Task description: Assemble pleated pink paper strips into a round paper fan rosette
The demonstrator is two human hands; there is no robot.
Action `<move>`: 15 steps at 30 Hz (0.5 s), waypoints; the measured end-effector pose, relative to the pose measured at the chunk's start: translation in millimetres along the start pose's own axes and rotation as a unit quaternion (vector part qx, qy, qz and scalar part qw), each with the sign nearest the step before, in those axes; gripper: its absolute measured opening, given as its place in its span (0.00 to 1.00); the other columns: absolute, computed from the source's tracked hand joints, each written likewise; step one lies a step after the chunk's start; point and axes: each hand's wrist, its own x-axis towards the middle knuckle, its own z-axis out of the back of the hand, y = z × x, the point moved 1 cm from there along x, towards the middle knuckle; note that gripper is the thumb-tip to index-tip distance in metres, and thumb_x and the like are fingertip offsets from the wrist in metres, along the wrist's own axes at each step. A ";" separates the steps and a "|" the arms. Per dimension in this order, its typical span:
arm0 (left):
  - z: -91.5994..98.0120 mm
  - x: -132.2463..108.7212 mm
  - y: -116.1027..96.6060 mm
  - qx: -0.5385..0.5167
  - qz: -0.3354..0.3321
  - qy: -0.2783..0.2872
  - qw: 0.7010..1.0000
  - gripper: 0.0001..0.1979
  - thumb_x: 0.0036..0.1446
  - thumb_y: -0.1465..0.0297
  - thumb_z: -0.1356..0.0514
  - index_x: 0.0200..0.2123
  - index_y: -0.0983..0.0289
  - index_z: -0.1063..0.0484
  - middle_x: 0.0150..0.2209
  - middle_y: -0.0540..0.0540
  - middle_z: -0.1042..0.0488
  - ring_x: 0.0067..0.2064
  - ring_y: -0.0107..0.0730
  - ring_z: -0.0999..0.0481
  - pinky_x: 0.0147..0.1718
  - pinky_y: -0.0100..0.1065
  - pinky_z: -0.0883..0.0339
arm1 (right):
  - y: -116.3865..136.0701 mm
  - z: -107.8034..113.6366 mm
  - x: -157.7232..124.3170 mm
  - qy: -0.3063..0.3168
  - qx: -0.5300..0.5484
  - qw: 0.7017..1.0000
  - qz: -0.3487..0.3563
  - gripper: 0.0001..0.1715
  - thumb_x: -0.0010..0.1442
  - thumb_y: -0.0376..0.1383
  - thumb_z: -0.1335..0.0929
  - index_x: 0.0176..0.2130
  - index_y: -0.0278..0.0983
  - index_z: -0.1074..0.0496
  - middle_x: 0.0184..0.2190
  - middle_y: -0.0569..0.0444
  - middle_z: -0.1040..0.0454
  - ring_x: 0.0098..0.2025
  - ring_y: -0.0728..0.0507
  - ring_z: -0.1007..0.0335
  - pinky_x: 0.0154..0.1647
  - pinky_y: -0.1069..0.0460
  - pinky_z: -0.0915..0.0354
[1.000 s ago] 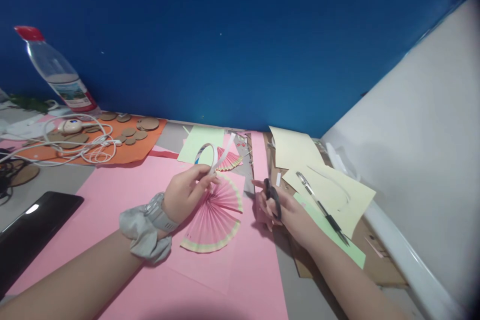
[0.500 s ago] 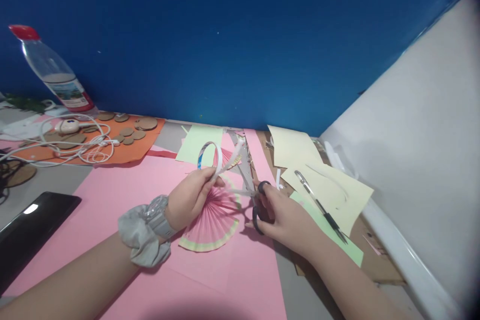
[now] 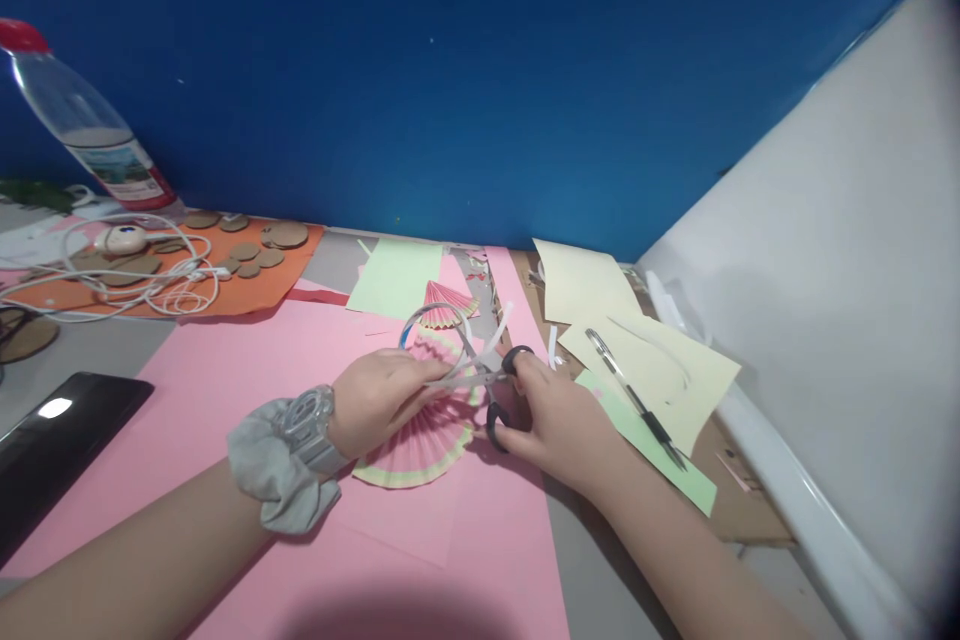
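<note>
My left hand (image 3: pixel 379 398) is closed on a small roll of white tape (image 3: pixel 436 330), whose loose strip sticks out toward the right. My right hand (image 3: pixel 551 417) grips black-handled scissors (image 3: pixel 489 388), with the blades opened across that strip just beside my left fingers. Both hands hover over a folded pink paper fan with a yellow-green rim (image 3: pixel 418 445), which lies on a large pink sheet (image 3: pixel 247 370). A smaller pink fan (image 3: pixel 448 300) lies farther back. A watch and a grey scrunchie sit on my left wrist.
Pale yellow and green sheets (image 3: pixel 649 370) lie at the right with a pen (image 3: pixel 634 400) on them. An orange sheet (image 3: pixel 247 295) at back left carries cardboard discs and white earphones (image 3: pixel 142 270). A plastic bottle (image 3: pixel 82 125) leans at far left. A black device (image 3: pixel 52 435) lies at left.
My right hand picked up the scissors, swung them left and set the open blades on the tape strip. My left hand dropped a little lower with the roll.
</note>
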 end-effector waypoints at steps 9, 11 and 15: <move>-1.2 -3.1 1.2 0.012 0.033 -0.004 0.999 0.11 0.60 0.66 0.50 0.40 0.61 0.31 0.31 0.54 0.22 0.29 0.32 0.23 0.30 0.30 0.32 | 6.8 -2.1 0.5 -0.024 -0.016 0.999 0.029 0.15 0.49 0.41 0.35 0.36 0.38 0.42 0.30 0.55 0.33 0.27 0.46 0.39 0.23 0.53 0.53; -0.9 -3.1 1.2 0.016 0.029 0.002 0.999 0.11 0.60 0.66 0.51 0.41 0.62 0.31 0.32 0.54 0.22 0.30 0.32 0.23 0.29 0.30 0.32 | 7.5 -3.0 -0.3 -0.024 -0.011 0.999 0.032 0.15 0.49 0.41 0.35 0.37 0.38 0.42 0.30 0.55 0.33 0.27 0.46 0.39 0.23 0.53 0.53; -0.9 -3.1 1.1 0.031 0.025 -0.004 0.999 0.12 0.61 0.66 0.51 0.41 0.63 0.31 0.32 0.55 0.21 0.30 0.33 0.22 0.30 0.31 0.32 | 7.3 -2.7 -0.8 -0.028 -0.016 0.999 0.027 0.13 0.49 0.41 0.35 0.34 0.38 0.42 0.29 0.55 0.33 0.26 0.47 0.40 0.22 0.53 0.54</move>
